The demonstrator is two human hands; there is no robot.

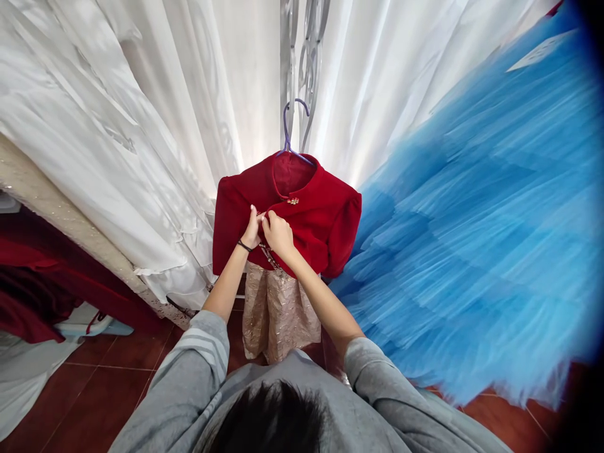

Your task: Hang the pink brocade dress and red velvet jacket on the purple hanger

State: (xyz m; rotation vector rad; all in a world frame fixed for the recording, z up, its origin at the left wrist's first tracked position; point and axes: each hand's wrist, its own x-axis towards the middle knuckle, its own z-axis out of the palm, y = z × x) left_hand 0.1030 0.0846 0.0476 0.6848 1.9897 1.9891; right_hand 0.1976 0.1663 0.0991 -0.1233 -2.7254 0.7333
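A dark red short-sleeved jacket (333, 217) hangs facing me on a purple hanger (287, 132). Near its collar sits a gold ornamental clasp (293, 201). Both of my hands are at the front opening, just below that clasp. My left hand (251, 231), with a black band at the wrist, grips the jacket's edge with the thumb raised. Beside it my right hand (279, 234) is closed in a pinch on the same edge. The fingertips hide whatever small fastening may be there. Below the jacket hangs a shiny pinkish-beige skirt (283, 314) with a beaded trim (268, 255) at its waist.
The hanger hooks onto a silver scrollwork metal frame (304, 63). White curtains (189, 75) drape behind. A full blue tulle gown (472, 239) fills the right side. At the left lie dark red cloth (33, 296) and white fabric (28, 384) above red floor tiles (108, 390).
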